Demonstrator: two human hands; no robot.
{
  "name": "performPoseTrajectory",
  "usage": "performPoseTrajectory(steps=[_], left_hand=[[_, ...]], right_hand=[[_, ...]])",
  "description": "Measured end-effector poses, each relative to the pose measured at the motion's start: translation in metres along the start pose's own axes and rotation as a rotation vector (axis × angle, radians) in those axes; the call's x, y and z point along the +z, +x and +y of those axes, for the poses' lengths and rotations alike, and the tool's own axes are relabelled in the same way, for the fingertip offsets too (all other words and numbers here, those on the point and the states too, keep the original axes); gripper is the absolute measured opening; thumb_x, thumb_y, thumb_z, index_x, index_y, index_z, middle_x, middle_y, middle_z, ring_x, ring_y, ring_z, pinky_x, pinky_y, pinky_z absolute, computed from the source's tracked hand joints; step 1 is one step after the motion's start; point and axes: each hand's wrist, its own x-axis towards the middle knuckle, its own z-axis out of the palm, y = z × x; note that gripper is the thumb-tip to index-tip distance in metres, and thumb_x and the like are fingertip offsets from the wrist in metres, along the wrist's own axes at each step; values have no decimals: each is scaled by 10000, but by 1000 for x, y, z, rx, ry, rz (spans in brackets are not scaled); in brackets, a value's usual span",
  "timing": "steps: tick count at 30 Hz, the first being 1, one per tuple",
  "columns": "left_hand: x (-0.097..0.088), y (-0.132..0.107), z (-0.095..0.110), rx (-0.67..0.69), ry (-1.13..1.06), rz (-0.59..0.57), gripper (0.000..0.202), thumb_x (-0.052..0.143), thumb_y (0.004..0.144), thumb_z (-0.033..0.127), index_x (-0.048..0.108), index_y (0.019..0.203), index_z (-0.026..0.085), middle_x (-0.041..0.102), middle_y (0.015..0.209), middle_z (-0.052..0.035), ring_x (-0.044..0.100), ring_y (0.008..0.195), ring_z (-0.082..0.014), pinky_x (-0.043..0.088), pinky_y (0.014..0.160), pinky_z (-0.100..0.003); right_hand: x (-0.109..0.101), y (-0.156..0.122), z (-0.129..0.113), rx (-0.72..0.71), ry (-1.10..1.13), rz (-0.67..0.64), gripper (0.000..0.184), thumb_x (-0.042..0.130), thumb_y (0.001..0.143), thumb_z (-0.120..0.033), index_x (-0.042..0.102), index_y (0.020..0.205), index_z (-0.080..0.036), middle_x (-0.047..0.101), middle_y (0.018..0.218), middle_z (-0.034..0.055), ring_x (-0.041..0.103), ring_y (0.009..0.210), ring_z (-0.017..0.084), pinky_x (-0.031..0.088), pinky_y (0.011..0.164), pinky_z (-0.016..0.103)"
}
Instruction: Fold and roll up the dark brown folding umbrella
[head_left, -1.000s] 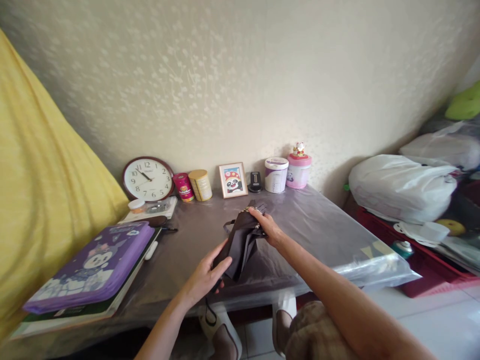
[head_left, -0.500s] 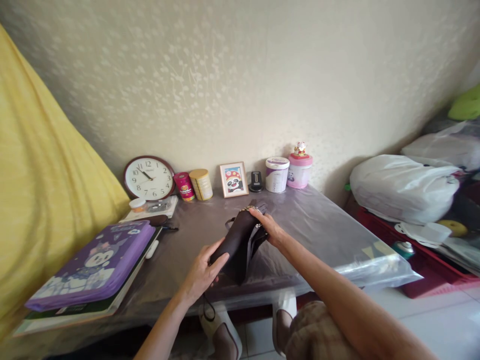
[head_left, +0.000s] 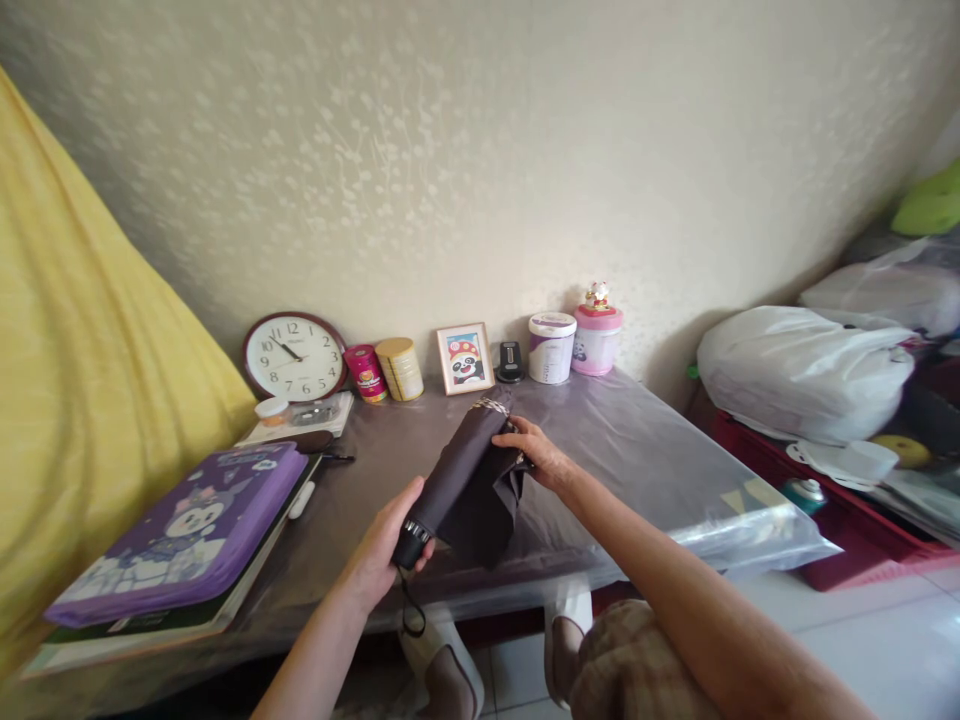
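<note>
Since the earlier frame, folded umbrella [head_left: 461,478] lifted and turned; handle end now in left hand [head_left: 382,545].
Head view: left fingers clamped round handle; right hand [head_left: 541,455] pinches canopy folds. Long axis runs near-left to far-right above the table [head_left: 637,450].

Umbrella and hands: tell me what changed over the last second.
The left hand slid down the folded umbrella to grip its handle end; before, it lay on the cloth. The right hand shifted from the far tip to the loose canopy cloth at the side. The umbrella now looks rolled tighter and lifted at an angle. The clock, tins and purple case on the table stayed put.
</note>
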Motion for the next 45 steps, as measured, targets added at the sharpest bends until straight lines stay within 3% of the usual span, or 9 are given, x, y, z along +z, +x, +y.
performPoseTrajectory(steps=[5, 13, 18, 21, 24, 32, 38, 41, 45], left_hand=[[2, -2, -2, 2, 2, -73, 340, 604, 702, 496, 486, 787, 189, 486, 536, 66, 478, 376, -89, 337, 292, -179], [0, -2, -6, -82, 75, -129, 330, 699, 631, 401, 477, 680, 161, 399, 437, 87, 395, 310, -65, 292, 281, -181], [-3, 0, -3, -94, 10, -62, 520, 709, 632, 390, 481, 1050, 181, 492, 562, 67, 420, 339, -59, 275, 297, -171], [-5, 0, -1, -114, 27, 5, 794, 693, 656, 408, 259, 1307, 279, 538, 666, 49, 444, 356, -55, 263, 317, -166], [-5, -1, -1, -79, 91, 12, 851, 661, 685, 435, 147, 1357, 338, 542, 687, 44, 455, 371, -60, 276, 333, -171], [-7, -9, 0, -84, 203, -254, 438, 683, 648, 345, 530, 1023, 179, 511, 621, 43, 476, 512, -84, 355, 413, -179], [-9, -10, 0, -96, 79, -379, 184, 635, 647, 235, 530, 772, 151, 405, 455, 78, 352, 401, -56, 278, 376, -177], [-10, -13, 4, -81, -29, -344, 169, 642, 618, 222, 503, 684, 153, 403, 454, 75, 353, 391, -49, 259, 377, -177], [-13, -20, 9, -96, -30, -284, 177, 611, 631, 276, 493, 638, 145, 521, 523, 13, 335, 368, -35, 227, 366, -179]], right_hand=[[2, -1, -3, 37, 102, -9, 188, 679, 578, -172, 608, 752, -162, 611, 624, -21, 540, 525, 91, 428, 526, 207], [-5, 2, -2, 17, 144, -126, 233, 678, 628, -202, 634, 853, -165, 662, 763, 16, 575, 612, 107, 442, 583, 217], [-3, -4, -15, -45, 237, -118, 402, 695, 609, -158, 609, 1001, -190, 677, 820, 16, 611, 666, 127, 472, 631, 238], [-1, -6, -19, -83, 261, -139, 449, 699, 613, -158, 595, 1047, -202, 680, 853, 19, 619, 687, 131, 479, 645, 243], [-3, -7, -19, -99, 265, -144, 467, 703, 616, -163, 588, 1066, -207, 680, 887, 22, 621, 698, 130, 482, 656, 245], [-2, -8, -23, -109, 264, -161, 480, 719, 604, -170, 595, 1064, -220, 675, 885, -1, 613, 666, 109, 471, 640, 221], [-10, -11, -28, -136, 186, -87, 367, 698, 644, -247, 629, 1003, -213, 675, 874, 6, 617, 701, 133, 475, 649, 238], [-25, -6, -30, -175, 173, 18, 273, 656, 679, -298, 638, 930, -194, 678, 838, 21, 619, 738, 158, 483, 677, 267], [-52, 2, -28, -202, 88, 305, 149, 597, 705, -299, 585, 804, -188, 652, 699, 21, 593, 616, 126, 488, 609, 255]])
